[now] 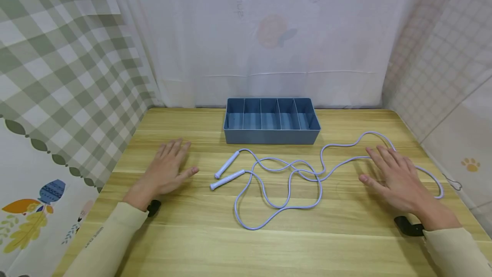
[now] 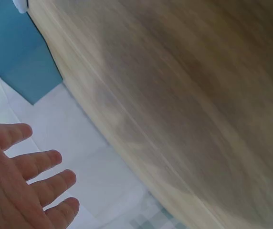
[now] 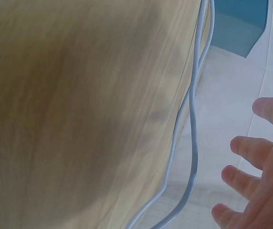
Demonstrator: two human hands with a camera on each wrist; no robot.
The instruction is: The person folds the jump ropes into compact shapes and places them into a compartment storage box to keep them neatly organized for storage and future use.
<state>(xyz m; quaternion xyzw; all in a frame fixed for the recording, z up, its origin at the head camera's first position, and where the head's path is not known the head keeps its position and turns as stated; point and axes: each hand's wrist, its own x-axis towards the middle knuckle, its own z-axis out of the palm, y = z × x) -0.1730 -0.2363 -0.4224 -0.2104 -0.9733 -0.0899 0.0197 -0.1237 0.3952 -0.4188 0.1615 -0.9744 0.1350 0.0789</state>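
Note:
A pale lavender jump rope (image 1: pixel 276 208) lies in loose loops on the wooden table, its two handles (image 1: pixel 227 180) side by side at the left end. My left hand (image 1: pixel 166 169) is left of those handles, fingers extended, touching nothing I can see. On the right, my right hand (image 1: pixel 397 181) is spread over the far right loop of the rope, which passes partly hidden under it. In the right wrist view two strands of the rope (image 3: pixel 194 119) run beside the fingers, apart from them. Both hands hold nothing.
A blue-grey bin (image 1: pixel 273 137) with several compartments stands at the table's back edge, beyond the rope. White cloth (image 1: pixel 192 37) hangs behind, with a green checked cloth (image 1: pixel 69 54) at left and a patterned cloth (image 1: pixel 442 76) at right. Each wrist wears a black camera mount (image 1: pixel 409 226).

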